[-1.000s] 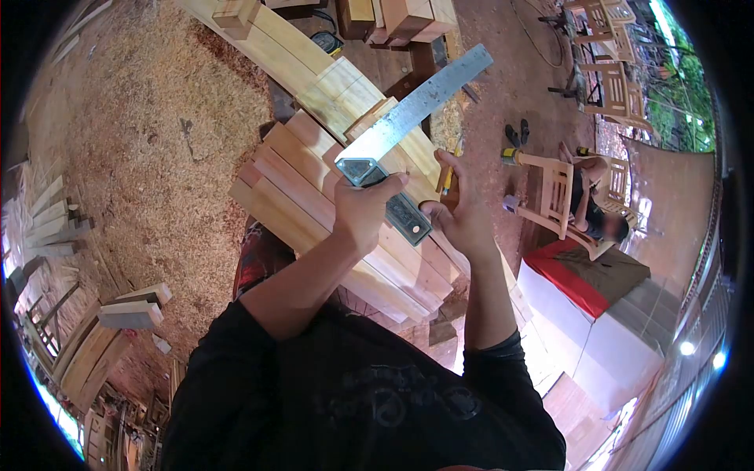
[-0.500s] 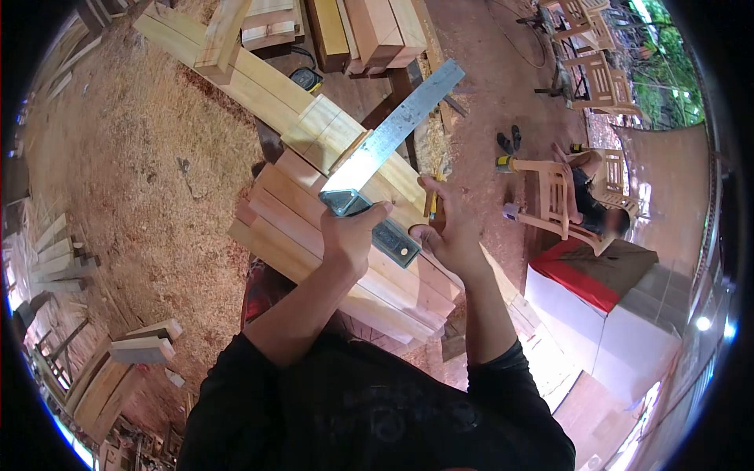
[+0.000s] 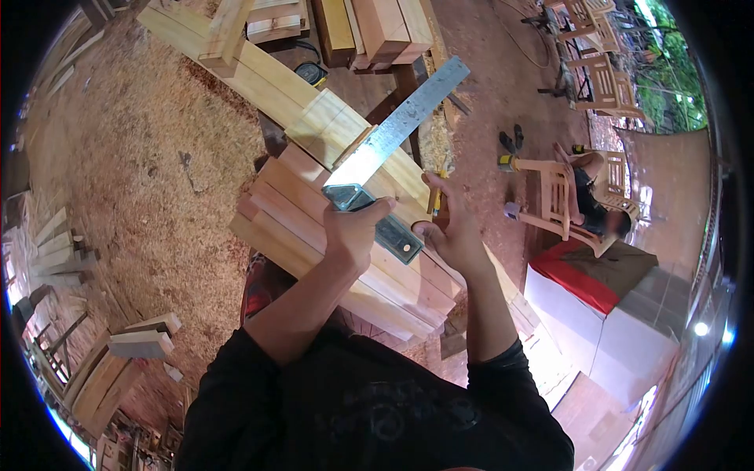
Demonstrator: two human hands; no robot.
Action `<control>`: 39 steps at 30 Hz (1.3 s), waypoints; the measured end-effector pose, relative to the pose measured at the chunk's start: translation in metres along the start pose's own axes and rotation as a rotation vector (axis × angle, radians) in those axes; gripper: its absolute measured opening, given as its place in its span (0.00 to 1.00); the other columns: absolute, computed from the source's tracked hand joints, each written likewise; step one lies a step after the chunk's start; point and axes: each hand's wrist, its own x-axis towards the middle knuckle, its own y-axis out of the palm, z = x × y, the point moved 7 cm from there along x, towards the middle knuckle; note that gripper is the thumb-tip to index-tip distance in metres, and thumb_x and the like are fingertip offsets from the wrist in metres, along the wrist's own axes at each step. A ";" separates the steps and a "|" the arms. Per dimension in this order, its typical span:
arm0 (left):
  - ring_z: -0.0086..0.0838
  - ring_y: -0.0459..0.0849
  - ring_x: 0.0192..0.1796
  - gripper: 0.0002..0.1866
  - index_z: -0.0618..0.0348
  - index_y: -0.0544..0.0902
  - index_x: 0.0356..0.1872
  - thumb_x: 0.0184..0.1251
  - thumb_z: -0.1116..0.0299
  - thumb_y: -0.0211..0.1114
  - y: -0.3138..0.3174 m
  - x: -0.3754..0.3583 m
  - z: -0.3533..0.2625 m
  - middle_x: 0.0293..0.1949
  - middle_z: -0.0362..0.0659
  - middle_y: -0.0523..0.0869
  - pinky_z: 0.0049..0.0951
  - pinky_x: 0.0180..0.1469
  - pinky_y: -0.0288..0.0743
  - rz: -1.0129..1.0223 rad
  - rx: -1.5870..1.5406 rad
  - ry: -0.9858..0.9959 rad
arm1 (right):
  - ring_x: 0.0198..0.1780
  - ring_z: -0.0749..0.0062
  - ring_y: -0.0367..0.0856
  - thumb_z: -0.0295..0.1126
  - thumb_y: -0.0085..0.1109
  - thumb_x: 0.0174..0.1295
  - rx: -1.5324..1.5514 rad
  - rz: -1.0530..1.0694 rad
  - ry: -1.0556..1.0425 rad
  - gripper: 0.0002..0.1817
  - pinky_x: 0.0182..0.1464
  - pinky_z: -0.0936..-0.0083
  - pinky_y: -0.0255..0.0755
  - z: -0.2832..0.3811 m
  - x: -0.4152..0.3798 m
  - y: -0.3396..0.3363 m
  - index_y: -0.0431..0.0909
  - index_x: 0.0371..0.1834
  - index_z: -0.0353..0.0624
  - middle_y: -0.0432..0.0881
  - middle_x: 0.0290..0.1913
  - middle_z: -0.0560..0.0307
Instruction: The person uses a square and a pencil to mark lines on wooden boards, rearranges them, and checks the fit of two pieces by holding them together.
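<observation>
A try square with a long steel blade (image 3: 404, 116) and a dark stock lies across pale wooden boards (image 3: 330, 125). My left hand (image 3: 351, 233) is closed on the stock, thumb over its top. The blade points away to the upper right, over a thin wooden strip. My right hand (image 3: 455, 235) has its thumb and forefinger at opposite edges of the board's right end, pinching it. A yellow piece (image 3: 437, 206) shows beside these fingers; I cannot tell what it is. Beneath lie several planed timbers (image 3: 294, 196), side by side.
A tape measure (image 3: 311, 74) lies beyond the boards, near stacked timber blocks (image 3: 381, 31). Wood shavings (image 3: 165, 173) cover the floor at left. To the right, a person (image 3: 593, 192) sits among wooden chairs (image 3: 542, 177). Red and brown cloth (image 3: 585, 275) covers a pale box.
The square, boards and floor sit slightly differently in view, with a small shift to the right. Both hands keep the same holds.
</observation>
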 end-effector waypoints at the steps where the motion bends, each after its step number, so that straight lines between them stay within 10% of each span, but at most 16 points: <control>1: 0.25 0.89 0.40 0.12 0.64 0.87 0.43 0.61 0.85 0.77 0.000 0.000 0.000 0.40 0.41 0.90 0.28 0.44 0.83 0.004 0.003 0.002 | 0.72 0.47 0.78 0.26 0.81 0.54 -0.015 -0.008 -0.027 0.45 0.71 0.58 0.73 0.003 0.001 0.000 0.68 0.76 0.45 0.76 0.73 0.44; 11: 0.25 0.90 0.39 0.10 0.63 0.87 0.42 0.62 0.84 0.76 0.005 -0.004 -0.008 0.39 0.41 0.91 0.28 0.42 0.84 0.042 -0.038 0.056 | 0.54 0.65 0.89 0.29 0.62 0.76 0.165 -0.075 -0.105 0.15 0.59 0.71 0.79 0.061 0.053 -0.021 0.82 0.61 0.34 0.90 0.48 0.48; 26: 0.25 0.90 0.37 0.08 0.64 0.88 0.41 0.63 0.83 0.75 0.003 -0.004 -0.006 0.39 0.42 0.92 0.28 0.40 0.85 0.030 -0.057 0.070 | 0.29 0.76 0.81 0.39 0.60 0.80 -0.048 0.274 -0.073 0.17 0.36 0.72 0.76 0.076 0.139 0.046 0.82 0.40 0.35 0.84 0.26 0.56; 39: 0.26 0.90 0.41 0.14 0.62 0.87 0.46 0.59 0.84 0.76 -0.003 -0.005 0.001 0.42 0.41 0.91 0.29 0.45 0.84 0.004 -0.061 0.052 | 0.42 0.39 0.87 0.37 0.61 0.73 -0.107 0.259 -0.376 0.11 0.46 0.50 0.80 0.104 0.123 0.065 0.88 0.44 0.43 0.88 0.37 0.41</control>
